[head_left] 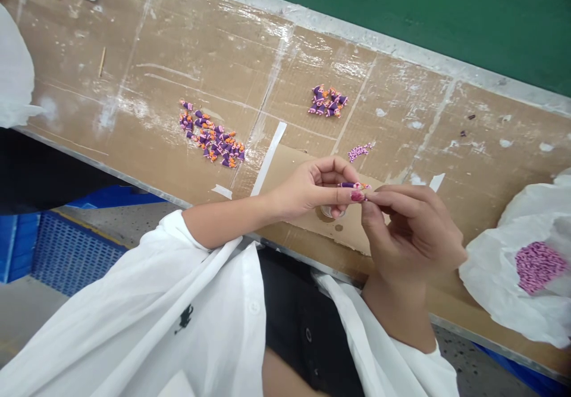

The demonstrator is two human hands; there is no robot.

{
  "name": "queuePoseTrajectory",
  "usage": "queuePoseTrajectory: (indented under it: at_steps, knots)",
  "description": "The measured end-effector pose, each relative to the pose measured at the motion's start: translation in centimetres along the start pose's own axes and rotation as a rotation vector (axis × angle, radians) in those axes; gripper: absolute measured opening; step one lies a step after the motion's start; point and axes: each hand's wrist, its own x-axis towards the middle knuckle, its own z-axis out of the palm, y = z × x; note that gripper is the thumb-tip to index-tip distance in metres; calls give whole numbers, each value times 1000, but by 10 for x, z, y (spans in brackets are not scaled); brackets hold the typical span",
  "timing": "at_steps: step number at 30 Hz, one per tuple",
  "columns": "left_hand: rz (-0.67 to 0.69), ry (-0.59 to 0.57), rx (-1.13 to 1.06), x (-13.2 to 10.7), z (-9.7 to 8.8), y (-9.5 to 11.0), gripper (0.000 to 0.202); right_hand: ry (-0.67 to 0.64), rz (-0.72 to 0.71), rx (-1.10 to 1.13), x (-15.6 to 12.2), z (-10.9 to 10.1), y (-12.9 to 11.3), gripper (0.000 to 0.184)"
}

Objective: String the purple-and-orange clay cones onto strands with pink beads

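My left hand (319, 189) holds a small purple figurine (349, 185) with pink and orange parts between thumb and fingers. Close against it, the thumb and fingertips of my right hand (408, 221) are pinched together at the figurine's end. A tiny pinkish bit shows at the right fingertips, too small to name. Beneath my left fingers, a small round whitish object (327, 211) is partly hidden. Just beyond the hands lies a little cluster of pink-purple pieces (358, 153) on the cardboard.
Similar figurines lie in a larger group (216, 138) to the left and a smaller group (328, 101) farther back. At right, crumpled white paper (491, 272) bears a heap of pink pieces (540, 266). A toothpick (102, 62) and white tape (270, 156) are on the cardboard-covered table (214, 46).
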Motion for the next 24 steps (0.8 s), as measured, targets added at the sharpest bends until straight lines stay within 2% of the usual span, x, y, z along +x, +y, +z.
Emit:
queuePoseTrajectory:
  at_steps: [3, 5, 10, 16, 24]
  knots:
    - [49, 20, 33, 0, 0, -2, 52, 57, -109, -59, 0, 5, 3, 34]
    - [83, 41, 62, 0, 0, -2, 51, 89, -142, -86, 0, 8, 4, 31]
    - [156, 112, 156, -2, -1, 2, 51, 53, -129, -163, 1, 10, 5, 24]
    - [142, 73, 222, -5, -1, 6, 50, 16, -98, -108, 3, 8, 8, 25]
    - [197, 81, 250, -2, -3, 8, 51, -5, -161, -196, 3, 9, 10, 24]
